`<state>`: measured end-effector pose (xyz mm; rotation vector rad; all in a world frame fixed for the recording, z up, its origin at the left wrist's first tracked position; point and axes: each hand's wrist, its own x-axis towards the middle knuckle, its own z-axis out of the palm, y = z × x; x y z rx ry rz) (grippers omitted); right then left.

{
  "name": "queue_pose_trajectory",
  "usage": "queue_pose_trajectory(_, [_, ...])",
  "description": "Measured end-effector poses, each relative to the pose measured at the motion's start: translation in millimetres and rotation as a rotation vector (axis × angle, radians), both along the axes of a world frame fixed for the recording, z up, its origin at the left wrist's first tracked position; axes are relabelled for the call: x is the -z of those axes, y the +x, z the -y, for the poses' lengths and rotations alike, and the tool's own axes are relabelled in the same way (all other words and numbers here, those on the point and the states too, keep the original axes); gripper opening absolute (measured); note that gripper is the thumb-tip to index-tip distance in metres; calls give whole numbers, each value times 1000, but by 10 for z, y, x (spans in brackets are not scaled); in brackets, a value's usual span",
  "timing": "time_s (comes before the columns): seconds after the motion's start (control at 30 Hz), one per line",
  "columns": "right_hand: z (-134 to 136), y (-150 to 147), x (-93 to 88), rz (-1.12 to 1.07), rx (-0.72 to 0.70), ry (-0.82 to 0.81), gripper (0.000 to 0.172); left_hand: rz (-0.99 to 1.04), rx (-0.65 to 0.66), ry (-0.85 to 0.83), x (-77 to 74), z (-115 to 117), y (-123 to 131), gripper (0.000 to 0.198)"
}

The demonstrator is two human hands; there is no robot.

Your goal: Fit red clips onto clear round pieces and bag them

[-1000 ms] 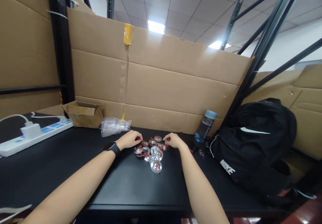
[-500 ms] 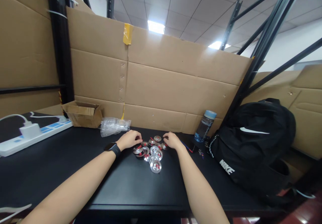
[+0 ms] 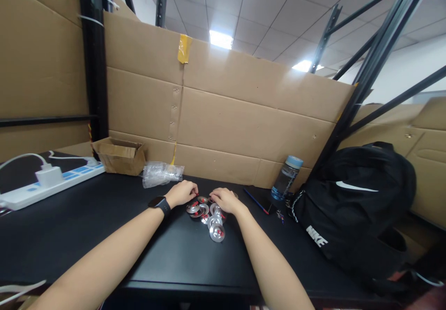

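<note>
A loose pile of shiny round metal discs with red parts lies on the black tabletop, with one silver disc at its near end. My left hand, with a dark watch on the wrist, is at the pile's left far edge. Its fingers are curled and pinched together, and a bit of red shows at their tips; what they hold is too small to make out. Over the pile's right far side is my right hand, fingers apart and bent down onto the discs, hiding some of them.
Left of the pile are clear plastic wrap, a small cardboard box and a white power strip. Rightward lie a dark phone-like object, a water bottle and a black backpack. A cardboard wall stands behind.
My right hand has moved left, from the pile's right edge to over the discs. My left hand stays nearly in place, with red now showing at its fingertips. The view has shifted slightly.
</note>
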<state>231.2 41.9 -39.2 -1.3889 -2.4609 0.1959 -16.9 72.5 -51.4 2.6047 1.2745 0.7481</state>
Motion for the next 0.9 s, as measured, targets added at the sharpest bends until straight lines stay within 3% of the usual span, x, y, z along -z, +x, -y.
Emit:
queue_pose_trajectory(0.53, [-52, 69, -10, -137, 92, 86, 26, -38, -21, 39, 41, -33, -14, 14])
queue_pose_trajectory(0.9, [-50, 55, -76, -371, 132, 286, 24, -8, 48, 45, 19, 4, 30, 20])
